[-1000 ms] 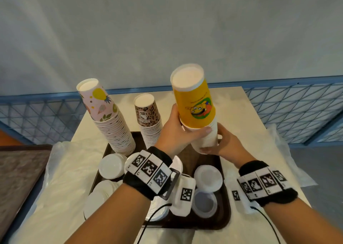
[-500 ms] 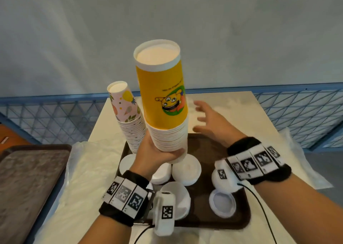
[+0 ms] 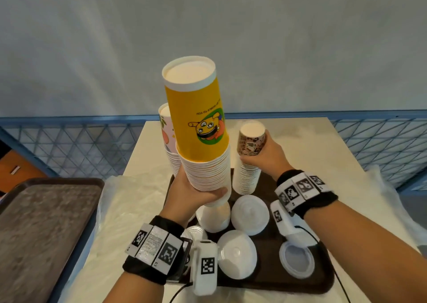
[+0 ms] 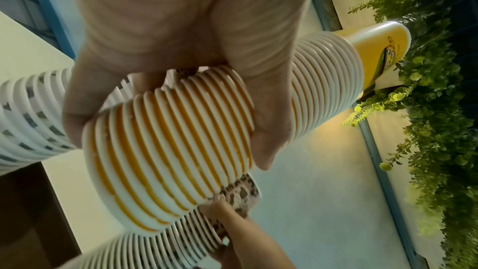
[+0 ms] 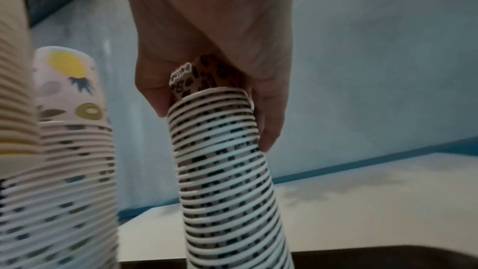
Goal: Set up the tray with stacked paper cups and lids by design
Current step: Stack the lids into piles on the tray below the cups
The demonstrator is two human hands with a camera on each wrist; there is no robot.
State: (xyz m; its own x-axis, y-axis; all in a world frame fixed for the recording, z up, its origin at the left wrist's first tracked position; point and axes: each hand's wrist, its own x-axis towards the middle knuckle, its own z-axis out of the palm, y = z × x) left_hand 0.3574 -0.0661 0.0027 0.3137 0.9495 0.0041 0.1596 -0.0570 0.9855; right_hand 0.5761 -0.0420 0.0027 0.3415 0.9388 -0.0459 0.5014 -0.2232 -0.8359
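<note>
1. Here, the left hand [image 3: 196, 194] is wrapped round the lower rims of a tall yellow cup stack [image 3: 203, 141], held upside down above the brown tray [image 3: 323, 279].
2. The right hand [image 3: 263, 157] grips the top of the leopard-print cup stack [image 3: 248, 164], which stands at the tray's far side.
3. White lids [image 3: 250, 212] lie loose on the tray, beside a fruit-print cup stack [image 3: 167, 136].
4. Risk: the yellow stack tilts; set down on a lid, it would probably topple.
5. Nudging the slim leopard stack might tip it off the surface [image 3: 300, 141].

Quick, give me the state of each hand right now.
Left hand: fingers curled round the yellow cup stack, holding it up.
Right hand: fingers curled round the top of the leopard-print cup stack.
</note>
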